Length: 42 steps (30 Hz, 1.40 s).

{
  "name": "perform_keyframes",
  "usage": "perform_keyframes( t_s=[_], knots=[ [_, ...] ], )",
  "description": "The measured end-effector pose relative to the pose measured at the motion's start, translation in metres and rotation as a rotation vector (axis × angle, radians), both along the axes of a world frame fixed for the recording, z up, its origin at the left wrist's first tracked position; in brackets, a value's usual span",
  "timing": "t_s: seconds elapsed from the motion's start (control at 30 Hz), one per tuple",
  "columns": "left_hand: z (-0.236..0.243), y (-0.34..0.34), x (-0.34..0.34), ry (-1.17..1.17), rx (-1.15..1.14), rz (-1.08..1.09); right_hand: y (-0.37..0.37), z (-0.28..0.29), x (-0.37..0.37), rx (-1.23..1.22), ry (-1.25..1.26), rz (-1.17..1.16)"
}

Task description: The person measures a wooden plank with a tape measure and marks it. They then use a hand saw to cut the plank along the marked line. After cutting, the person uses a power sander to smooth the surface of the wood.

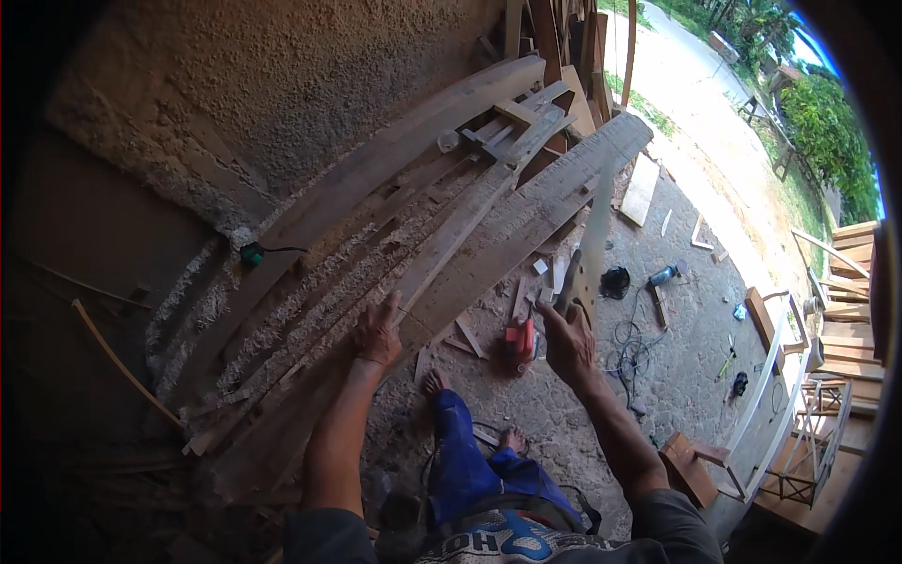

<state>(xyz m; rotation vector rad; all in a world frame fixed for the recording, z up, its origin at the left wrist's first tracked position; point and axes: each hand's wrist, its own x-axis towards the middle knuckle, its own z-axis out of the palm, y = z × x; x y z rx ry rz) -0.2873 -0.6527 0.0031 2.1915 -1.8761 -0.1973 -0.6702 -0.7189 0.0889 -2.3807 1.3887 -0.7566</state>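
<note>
My right hand [569,340] is wrapped round the handle of a hand saw [594,235]. Its long pale blade points up and away, apart from the wood. My left hand [378,331] rests on a long, narrow wooden strip [451,230], with its fingers stretched forward and apart. Just right of this hand lies a wide, thick wooden plank [526,221], running from near me toward the far right. A thin dark line crosses the wood close to my left fingertips. Part of the saw handle is hidden by my right fingers.
Shavings cover the workbench [310,273] by the rough wall. A red power tool [520,340], a blue power tool [663,275], tangled cords [633,355] and wood offcuts lie on the floor. Wooden frames [780,414] stand at the right. My bare feet are beside the bench.
</note>
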Motion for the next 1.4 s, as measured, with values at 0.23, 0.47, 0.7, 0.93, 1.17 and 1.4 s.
perform_keyframes(
  t_s=[0.23,0.47,0.7,0.93,1.17,1.4],
  knots=[
    [-0.011,-0.005,-0.006,0.009,-0.016,-0.016,-0.134,-0.074,0.041,0.002,0.308,0.056],
    [-0.01,0.001,-0.004,0.077,-0.062,-0.029,-0.119,-0.081,0.097,-0.048,0.344,-0.226],
    [-0.003,0.0,-0.001,0.118,-0.001,-0.015,-0.12,-0.074,0.259,0.62,-0.171,-0.512],
    [0.027,0.021,0.031,0.416,0.069,-0.065,-0.11,-0.104,0.229,0.463,-0.278,-0.448],
    [0.014,0.121,0.077,0.385,0.181,0.052,-0.069,-0.028,0.204,0.8,-1.115,-0.182],
    [0.051,0.048,0.104,0.802,0.244,-0.006,-0.064,0.007,0.177,0.966,-1.431,-0.164]
  ],
)
